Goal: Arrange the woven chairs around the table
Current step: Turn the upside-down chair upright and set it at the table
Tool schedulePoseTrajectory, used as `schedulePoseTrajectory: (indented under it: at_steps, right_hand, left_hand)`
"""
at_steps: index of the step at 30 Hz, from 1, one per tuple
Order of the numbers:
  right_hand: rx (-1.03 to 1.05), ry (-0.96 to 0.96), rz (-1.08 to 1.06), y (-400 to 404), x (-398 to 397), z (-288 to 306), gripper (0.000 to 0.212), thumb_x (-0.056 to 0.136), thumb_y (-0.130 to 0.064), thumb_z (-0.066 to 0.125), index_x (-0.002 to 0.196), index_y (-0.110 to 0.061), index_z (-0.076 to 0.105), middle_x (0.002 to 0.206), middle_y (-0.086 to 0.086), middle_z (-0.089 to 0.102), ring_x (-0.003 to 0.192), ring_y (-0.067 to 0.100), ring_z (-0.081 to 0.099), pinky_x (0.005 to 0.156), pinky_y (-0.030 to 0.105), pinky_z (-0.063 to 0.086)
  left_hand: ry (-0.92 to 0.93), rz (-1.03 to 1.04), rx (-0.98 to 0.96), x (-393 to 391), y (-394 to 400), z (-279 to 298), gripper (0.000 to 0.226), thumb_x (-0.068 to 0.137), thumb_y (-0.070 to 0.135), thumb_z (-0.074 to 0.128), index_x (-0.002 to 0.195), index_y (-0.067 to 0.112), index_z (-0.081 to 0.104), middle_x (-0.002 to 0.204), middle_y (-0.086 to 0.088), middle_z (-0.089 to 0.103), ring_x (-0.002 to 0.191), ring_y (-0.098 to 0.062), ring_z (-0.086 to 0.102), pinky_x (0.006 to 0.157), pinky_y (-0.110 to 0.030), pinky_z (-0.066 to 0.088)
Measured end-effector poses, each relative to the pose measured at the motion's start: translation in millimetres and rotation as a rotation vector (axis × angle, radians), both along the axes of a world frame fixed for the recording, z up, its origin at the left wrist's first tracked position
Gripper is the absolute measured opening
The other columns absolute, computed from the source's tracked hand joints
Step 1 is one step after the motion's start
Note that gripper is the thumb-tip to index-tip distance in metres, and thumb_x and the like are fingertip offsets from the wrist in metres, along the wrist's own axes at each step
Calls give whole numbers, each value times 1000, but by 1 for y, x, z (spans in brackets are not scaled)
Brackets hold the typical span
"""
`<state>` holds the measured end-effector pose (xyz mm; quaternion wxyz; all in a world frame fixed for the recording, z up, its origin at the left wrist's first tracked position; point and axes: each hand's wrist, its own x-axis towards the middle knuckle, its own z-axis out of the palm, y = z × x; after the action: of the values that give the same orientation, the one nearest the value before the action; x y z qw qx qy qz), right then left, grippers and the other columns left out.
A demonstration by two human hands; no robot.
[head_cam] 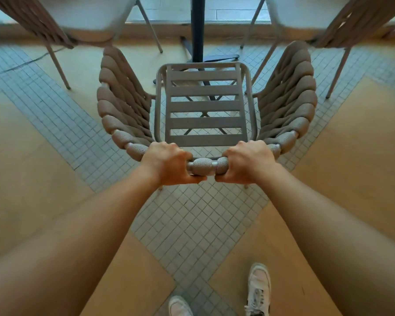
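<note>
A beige woven chair (205, 106) with a slatted seat and thick rope-wrapped sides faces away from me, toward the table's dark pedestal post (197, 28). My left hand (169, 165) and my right hand (246, 163) both grip the top rail of its backrest, close together at the middle. The tabletop itself is out of view. A second woven chair (55, 21) with a white cushion stands at the far left of the post, and a third (317, 19) stands at the far right.
The pedestal's flat dark foot (217, 58) lies on the floor just beyond the held chair's front edge. The floor mixes tan wood panels and grey tile strips. My white shoes (258, 290) are at the bottom. A wall base runs behind.
</note>
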<state>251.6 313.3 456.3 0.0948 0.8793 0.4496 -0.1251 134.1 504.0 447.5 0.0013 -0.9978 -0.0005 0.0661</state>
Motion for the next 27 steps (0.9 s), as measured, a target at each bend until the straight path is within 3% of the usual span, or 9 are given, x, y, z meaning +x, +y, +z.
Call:
schedulePoseTrajectory:
  at_steps: [10, 18, 24, 27]
  right_hand:
    - [41, 0, -12, 56, 58, -1, 56, 55, -87, 39, 70, -36, 58, 55, -12, 47, 48, 15, 44, 52, 29, 30]
    - [49, 29, 19, 90, 117, 1, 60, 60, -85, 41, 80, -35, 67, 61, -11, 55, 55, 18, 55, 56, 30, 39]
    - [64, 58, 36, 106, 149, 2, 62, 60, -84, 37, 81, -34, 68, 64, -9, 57, 57, 21, 56, 57, 32, 44]
    - [64, 61, 42, 112, 159, 4, 62, 62, -83, 39, 85, -35, 69, 66, -9, 58, 58, 21, 56, 57, 31, 43]
  left_hand:
    - [5, -18, 19, 63, 57, 2, 83, 64, 98, 20, 87, 35, 70, 61, 13, 55, 55, -12, 53, 56, -27, 40]
    - [12, 7, 3, 122, 90, 4, 81, 65, 96, 22, 90, 36, 70, 62, 12, 60, 56, -11, 59, 59, -30, 52]
    - [-16, 35, 14, 152, 107, 4, 77, 64, 97, 24, 77, 33, 66, 58, 13, 52, 54, -14, 55, 56, -27, 40]
    - [-20, 32, 1, 162, 112, 5, 78, 64, 96, 23, 80, 34, 67, 60, 13, 55, 55, -13, 56, 56, -27, 41]
